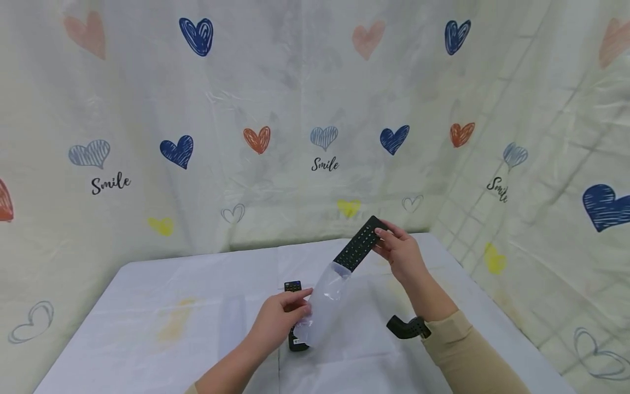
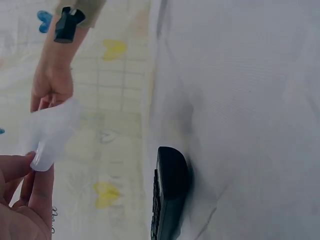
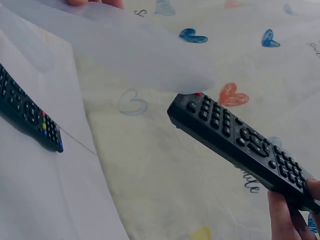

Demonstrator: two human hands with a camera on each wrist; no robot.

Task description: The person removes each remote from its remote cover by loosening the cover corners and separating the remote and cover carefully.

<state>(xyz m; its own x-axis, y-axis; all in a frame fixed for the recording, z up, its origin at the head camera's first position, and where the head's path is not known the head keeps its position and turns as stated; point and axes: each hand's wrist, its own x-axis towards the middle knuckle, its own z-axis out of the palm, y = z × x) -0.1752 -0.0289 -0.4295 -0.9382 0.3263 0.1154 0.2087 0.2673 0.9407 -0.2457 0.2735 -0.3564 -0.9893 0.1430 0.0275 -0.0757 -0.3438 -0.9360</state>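
Note:
My right hand (image 1: 403, 254) grips a black remote control (image 1: 359, 243) near one end, with the thumb on its button face. The remote's other end points down and left, at the mouth of a translucent plastic sleeve (image 1: 322, 306). In the right wrist view that tip (image 3: 192, 107) sits right at the sleeve's edge. Between thumb and fingers, my left hand (image 1: 275, 323) pinches the side of the sleeve, which slants down from the remote. A second black remote (image 3: 30, 112), with some coloured buttons, lies on the table, partly hidden behind the sleeve and left hand in the head view.
The white-covered table (image 1: 147, 295) has yellowish stains (image 1: 177, 320) and fold lines. A faint pale rectangular patch (image 1: 231, 323) shows left of the left hand. A heart-printed sheet (image 1: 290, 186) hangs behind and to the right. A black device (image 1: 408, 327) is on the right wrist.

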